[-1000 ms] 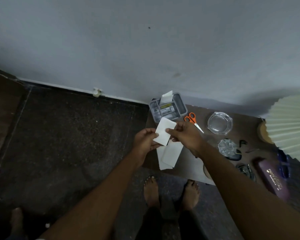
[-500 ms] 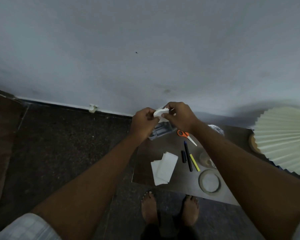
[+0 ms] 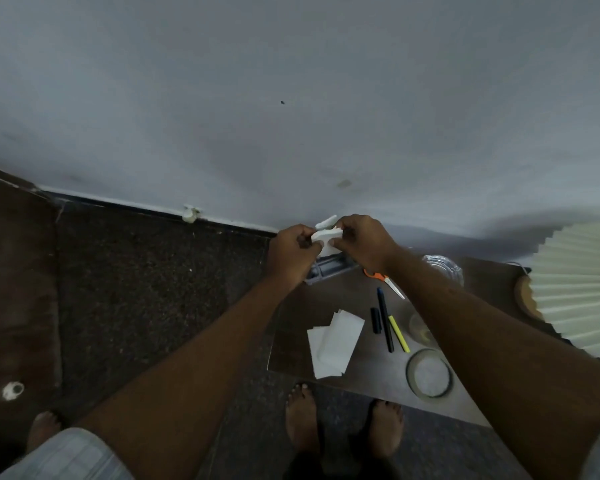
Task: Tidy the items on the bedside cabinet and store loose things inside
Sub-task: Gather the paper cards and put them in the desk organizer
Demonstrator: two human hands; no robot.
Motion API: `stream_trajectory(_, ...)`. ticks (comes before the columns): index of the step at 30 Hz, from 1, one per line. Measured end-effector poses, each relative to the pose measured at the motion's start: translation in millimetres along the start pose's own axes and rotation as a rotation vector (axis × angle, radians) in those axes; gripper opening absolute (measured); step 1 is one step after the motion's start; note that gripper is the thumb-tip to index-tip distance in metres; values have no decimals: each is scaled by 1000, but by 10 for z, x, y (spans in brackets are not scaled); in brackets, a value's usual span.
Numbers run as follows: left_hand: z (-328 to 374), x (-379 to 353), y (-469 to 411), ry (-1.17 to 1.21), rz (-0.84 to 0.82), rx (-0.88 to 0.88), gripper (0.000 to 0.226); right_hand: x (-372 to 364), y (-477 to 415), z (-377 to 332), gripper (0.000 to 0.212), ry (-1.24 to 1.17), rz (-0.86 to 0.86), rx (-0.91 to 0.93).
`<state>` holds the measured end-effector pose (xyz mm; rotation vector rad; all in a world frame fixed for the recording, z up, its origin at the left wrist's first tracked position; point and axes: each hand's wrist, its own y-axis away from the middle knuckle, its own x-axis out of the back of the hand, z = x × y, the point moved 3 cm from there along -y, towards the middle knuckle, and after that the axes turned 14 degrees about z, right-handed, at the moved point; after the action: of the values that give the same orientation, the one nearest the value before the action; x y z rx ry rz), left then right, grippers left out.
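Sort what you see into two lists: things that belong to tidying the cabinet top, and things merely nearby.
Part of the job:
paper held in both hands
papers
pens
scissors
organiser tray
round lid

Just lying about:
lamp shade
white scrap by the skirting

A plain grey wall (image 3: 291, 81) meets dark speckled floor (image 3: 146, 289), dimly lit.
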<state>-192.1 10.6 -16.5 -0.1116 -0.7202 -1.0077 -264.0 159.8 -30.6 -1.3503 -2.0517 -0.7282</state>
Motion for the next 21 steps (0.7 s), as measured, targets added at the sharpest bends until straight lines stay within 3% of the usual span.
stream_trajectory(8, -84, -48, -29, -49, 46, -6, 27, -103, 5, 47, 15, 30, 11, 3)
stream_trajectory(21, -180, -146, -58, -121, 99, -57, 17, -181, 16, 119, 16, 28, 43, -25)
